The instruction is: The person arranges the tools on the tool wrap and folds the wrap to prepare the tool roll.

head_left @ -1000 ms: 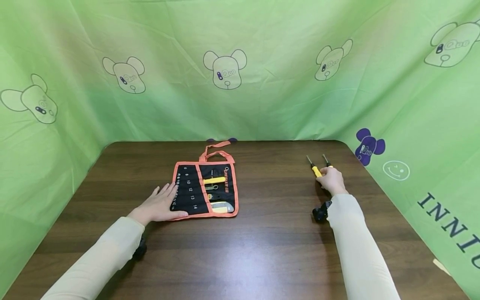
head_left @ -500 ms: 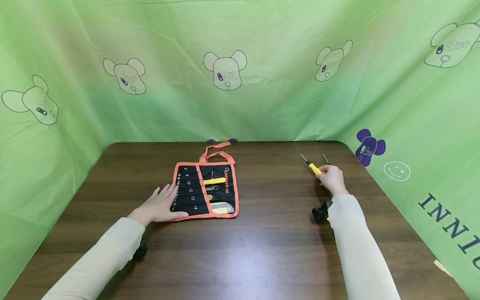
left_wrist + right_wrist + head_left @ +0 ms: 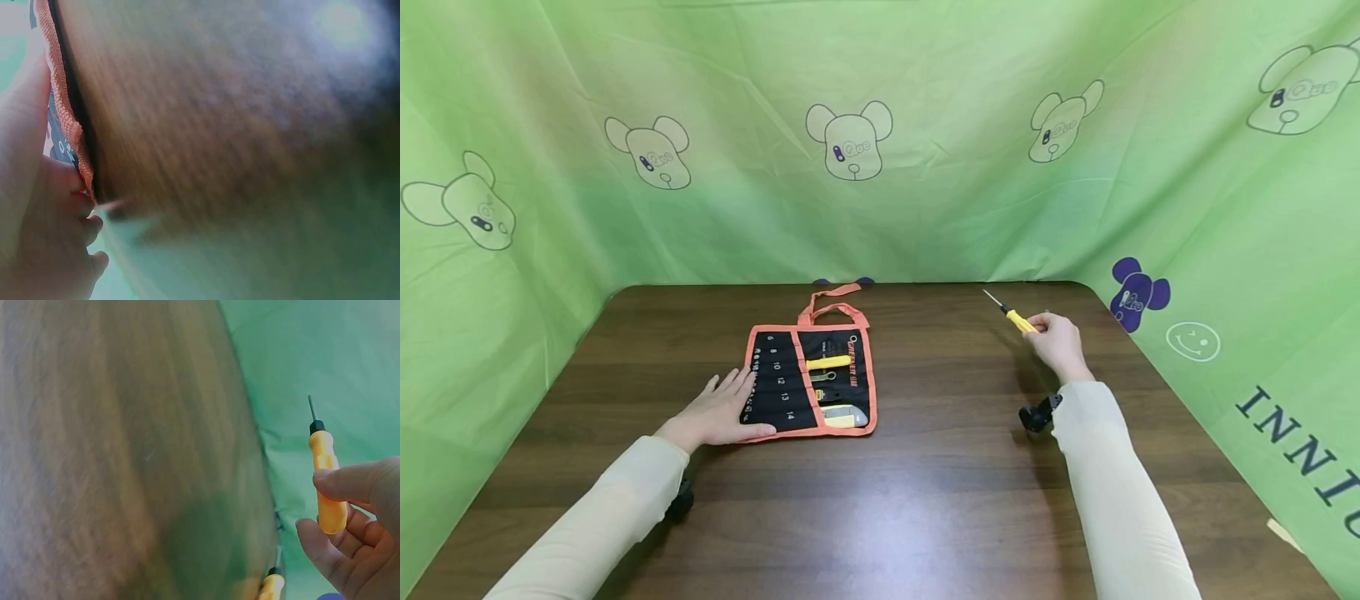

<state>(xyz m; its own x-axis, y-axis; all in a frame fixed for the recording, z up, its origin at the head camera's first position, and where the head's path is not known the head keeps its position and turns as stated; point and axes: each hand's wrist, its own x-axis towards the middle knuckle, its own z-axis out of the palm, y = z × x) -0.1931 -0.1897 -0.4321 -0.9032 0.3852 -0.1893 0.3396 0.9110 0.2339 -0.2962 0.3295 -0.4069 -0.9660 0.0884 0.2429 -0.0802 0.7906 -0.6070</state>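
Note:
My left hand (image 3: 722, 410) rests with its fingers spread on the left edge of a black tool pouch (image 3: 767, 375) with orange trim. In the left wrist view the pouch's orange binding (image 3: 59, 81) runs along that hand (image 3: 44, 231). My right hand (image 3: 1060, 343) pinches a screwdriver (image 3: 1018, 321) by its yellow handle, its tip pointing up and to the left. The right wrist view shows the thumb and fingers of that hand (image 3: 362, 512) on the handle (image 3: 325, 462). Below lies a second yellow-handled screwdriver (image 3: 272, 586), which my right hand mostly hides in the head view.
The pouch's right pockets hold a yellow handle (image 3: 829, 362), a small wrench (image 3: 823, 377) and a utility knife (image 3: 844, 416). Its orange strap (image 3: 835, 304) lies behind it. Green printed cloth (image 3: 925, 208) hangs around the wooden table (image 3: 880, 517).
My right hand has lifted the screwdriver off the table, moving it slightly up and left, with its tip swinging left. My left hand has stayed on the pouch.

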